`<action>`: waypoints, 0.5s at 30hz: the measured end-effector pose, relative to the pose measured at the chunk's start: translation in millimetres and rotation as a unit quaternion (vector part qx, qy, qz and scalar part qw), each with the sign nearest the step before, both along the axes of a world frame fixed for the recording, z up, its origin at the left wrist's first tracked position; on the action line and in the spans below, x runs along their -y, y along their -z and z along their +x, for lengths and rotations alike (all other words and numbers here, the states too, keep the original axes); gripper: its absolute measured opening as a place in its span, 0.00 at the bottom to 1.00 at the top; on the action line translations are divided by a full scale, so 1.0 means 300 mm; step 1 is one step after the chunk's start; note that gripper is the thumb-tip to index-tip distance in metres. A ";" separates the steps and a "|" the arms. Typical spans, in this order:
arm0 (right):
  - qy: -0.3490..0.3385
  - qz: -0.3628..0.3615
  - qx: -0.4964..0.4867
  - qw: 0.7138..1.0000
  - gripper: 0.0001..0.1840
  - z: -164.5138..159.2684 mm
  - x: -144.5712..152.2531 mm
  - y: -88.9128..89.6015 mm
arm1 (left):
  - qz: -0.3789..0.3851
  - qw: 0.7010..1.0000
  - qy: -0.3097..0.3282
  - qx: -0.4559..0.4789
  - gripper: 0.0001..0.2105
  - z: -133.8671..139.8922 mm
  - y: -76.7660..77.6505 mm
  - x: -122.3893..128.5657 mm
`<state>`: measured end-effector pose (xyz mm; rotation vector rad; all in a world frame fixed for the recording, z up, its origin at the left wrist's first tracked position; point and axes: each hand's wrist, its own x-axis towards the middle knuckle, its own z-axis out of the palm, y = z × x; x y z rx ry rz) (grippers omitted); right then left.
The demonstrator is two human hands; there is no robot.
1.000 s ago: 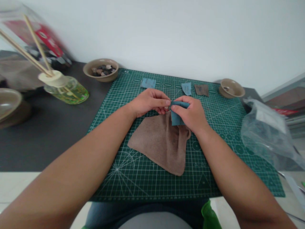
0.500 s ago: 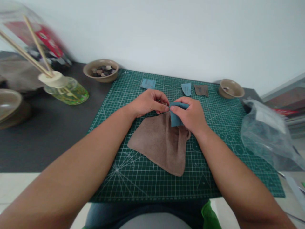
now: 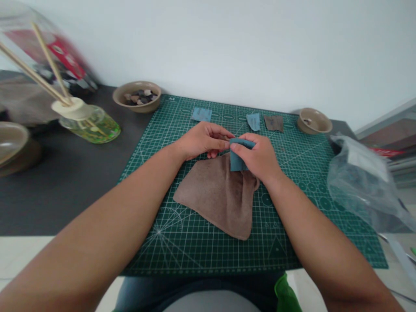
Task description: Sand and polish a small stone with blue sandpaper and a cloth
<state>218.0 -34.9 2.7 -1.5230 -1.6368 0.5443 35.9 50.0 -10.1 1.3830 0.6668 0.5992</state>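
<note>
A folded piece of blue sandpaper (image 3: 237, 161) is pinched between the thumb and fingers of my right hand (image 3: 260, 157). Its left edge meets the fingertips of my left hand (image 3: 204, 141). The left thumb and fingers are pressed together there; whatever they grip is too small or hidden to make out. Both hands are over the far edge of a brown cloth (image 3: 211, 186), which lies creased on the green cutting mat (image 3: 188, 251). The cloth is bunched up under my right wrist.
Sandpaper scraps lie behind my hands: two blue (image 3: 202, 114) (image 3: 253, 121) and one brown (image 3: 274, 123). A bowl of small stones (image 3: 120, 96) stands back left, another bowl (image 3: 314, 126) back right. A reed diffuser (image 3: 87, 121) is at left, a clear plastic bag (image 3: 354, 177) at right.
The blue sandpaper and my right fingers have shifted slightly left against my left fingertips. The left fingers have moved a little; the cloth lies as before.
</note>
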 end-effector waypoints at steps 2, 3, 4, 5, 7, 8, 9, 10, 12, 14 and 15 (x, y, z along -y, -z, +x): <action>-0.002 0.004 -0.003 1.000 0.08 0.000 -0.003 0.004 | -0.006 1.000 0.010 0.003 0.16 0.000 -0.002 -0.001; -0.001 0.005 -0.005 1.000 0.08 0.000 -0.005 0.006 | -0.008 1.000 0.013 0.004 0.15 0.000 -0.003 -0.001; 0.001 0.006 -0.006 1.000 0.08 0.000 -0.007 0.008 | -0.009 1.000 0.013 0.007 0.14 0.000 -0.005 -0.001; 0.006 0.005 -0.006 1.000 0.08 0.001 -0.008 0.009 | -0.010 1.000 0.013 0.008 0.14 0.000 -0.007 0.000; 0.015 0.005 -0.008 1.000 0.08 0.004 -0.009 0.010 | -0.009 1.000 0.010 0.006 0.12 0.000 -0.012 0.003; 0.020 0.008 -0.011 1.000 0.07 0.006 -0.008 0.010 | -0.008 1.000 0.008 0.003 0.12 0.001 -0.014 0.004; 0.022 0.011 -0.019 1.000 0.07 0.009 -0.006 0.008 | -0.006 1.000 0.007 -0.001 0.11 0.002 -0.017 0.006; 0.022 0.015 -0.040 0.999 0.06 0.012 -0.003 0.005 | -0.003 1.000 0.005 -0.006 0.11 0.002 -0.019 0.008; 0.004 0.012 -0.141 0.990 0.04 0.016 0.005 -0.007 | 0.007 1.000 0.006 -0.017 0.09 0.004 -0.023 0.012; -0.066 -0.020 -0.308 0.949 0.06 0.014 0.022 -0.028 | 0.019 0.999 0.010 -0.026 0.08 0.005 -0.026 0.014; -0.132 -0.050 -0.385 0.912 0.09 0.011 0.034 -0.043 | 0.025 0.999 0.013 -0.029 0.07 0.005 -0.026 0.014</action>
